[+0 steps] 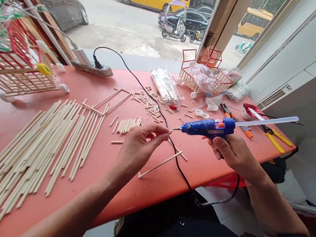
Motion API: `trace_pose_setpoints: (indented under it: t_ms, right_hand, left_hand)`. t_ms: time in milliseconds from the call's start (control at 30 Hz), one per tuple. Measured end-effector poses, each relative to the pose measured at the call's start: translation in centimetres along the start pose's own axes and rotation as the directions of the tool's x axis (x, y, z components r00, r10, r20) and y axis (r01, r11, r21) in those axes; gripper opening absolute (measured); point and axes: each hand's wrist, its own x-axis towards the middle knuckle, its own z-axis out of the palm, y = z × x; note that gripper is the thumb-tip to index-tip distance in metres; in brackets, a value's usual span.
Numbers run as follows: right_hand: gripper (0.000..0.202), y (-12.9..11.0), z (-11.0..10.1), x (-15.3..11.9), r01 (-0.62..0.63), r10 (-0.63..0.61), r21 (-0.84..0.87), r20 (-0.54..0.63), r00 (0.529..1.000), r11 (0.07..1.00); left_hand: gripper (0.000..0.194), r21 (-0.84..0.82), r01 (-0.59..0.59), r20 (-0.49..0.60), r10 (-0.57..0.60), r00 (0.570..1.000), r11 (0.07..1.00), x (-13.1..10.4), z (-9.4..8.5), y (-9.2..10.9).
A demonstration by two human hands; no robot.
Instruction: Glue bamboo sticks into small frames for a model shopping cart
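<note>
My right hand (230, 152) grips a blue hot glue gun (204, 127) by its handle, with a long clear glue stick (266, 121) poking out of its back. The gun's metal nozzle points left, at the fingertips of my left hand (146, 140). Thumb and forefinger of that hand pinch a short wooden stick (170, 132), its end at the nozzle; most of it is hidden by the fingers. Below on the table lies a thin wooden stick frame (160, 165). Short cut sticks (127, 125) lie in a row behind my left hand.
Long wooden sticks (31, 155) cover the left of the red table (113, 203). A black cord (142, 83) runs from a power strip (92, 67) across the middle. Small stick carts (28, 82) stand at the back. Yellow-handled pliers (274, 141) lie near the right edge.
</note>
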Motion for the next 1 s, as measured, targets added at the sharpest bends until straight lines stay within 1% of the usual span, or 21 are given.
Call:
trace_pose_setpoints:
  t_ms: [233, 400, 533, 667, 833, 1000]
  right_hand:
    - [0.056, 0.1, 0.0, -0.1, 0.001, -0.001, 0.056, -0.011, 1.0, 0.998]
    - [0.048, 0.1, -0.1, -0.2, 0.028, -0.033, 0.206, 0.018, 0.999, 0.978]
    - [0.042, 0.1, -0.5, -0.4, -0.047, 0.012, 0.334, 0.107, 0.994, 0.941]
    - [0.044, 0.3, -1.0, -0.5, -0.117, 0.057, 0.329, 0.187, 0.981, 0.937]
    - [0.049, 0.3, -1.0, -0.6, -0.13, 0.063, 0.336, 0.204, 0.977, 0.933]
    - [0.057, -0.3, -0.7, -1.1, -0.214, 0.167, 0.369, 0.157, 0.973, 0.905]
  left_hand:
    - [0.012, -0.012, -0.002, -0.006, 0.002, 1.0, 1.0, 0.0, 0.0, 0.0]
    - [0.01, -0.047, -0.024, -0.005, 0.024, 1.0, 0.999, 0.0, 0.1, 0.1]
    - [0.01, -0.037, -0.051, 0.005, 0.051, 0.999, 0.998, 0.0, 0.1, -0.1]
    - [0.01, 0.0, -0.073, 0.005, 0.073, 0.997, 0.997, 0.0, 0.0, -0.3]
    - [0.01, -0.029, -0.047, 0.001, 0.047, 0.999, 0.998, 0.1, 0.1, -0.1]
    - [0.012, -0.039, -0.024, -0.019, 0.023, 1.0, 0.999, 0.0, 0.2, 0.0]
